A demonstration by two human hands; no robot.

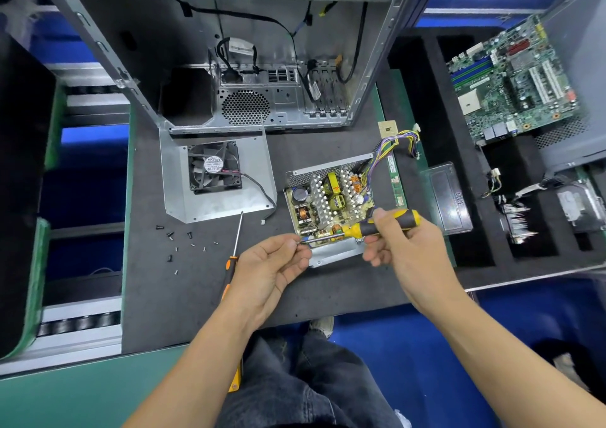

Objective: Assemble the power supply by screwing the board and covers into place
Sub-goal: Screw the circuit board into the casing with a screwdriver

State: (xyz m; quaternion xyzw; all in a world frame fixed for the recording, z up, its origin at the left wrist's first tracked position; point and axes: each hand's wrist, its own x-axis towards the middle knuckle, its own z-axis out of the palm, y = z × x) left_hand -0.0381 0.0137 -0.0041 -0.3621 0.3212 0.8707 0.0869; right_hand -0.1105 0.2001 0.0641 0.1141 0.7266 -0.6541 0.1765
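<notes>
I am looking down on the worktop (203, 296), with the open case (229, 66) standing at twelve o'clock. At ten o'clock from the middle the cover (213, 178) is lying with its fan facing up, well apart from the supply. The board (328, 198) is sitting in its tray at the centre, wires trailing toward one o'clock. My right hand (403, 247) is gripping the yellow driver (377, 225), its shaft pointing toward nine o'clock. My left hand (275, 263) is pinching at the driver's tip; I judge it is seating a screw there, though the screw itself is too small to make out. So I am judging this as the board-screwing step. Next I am needing to bring the tip down onto a board corner hole. Spare screws (183, 244) are lying at eight o'clock, beside a second driver (233, 257).
</notes>
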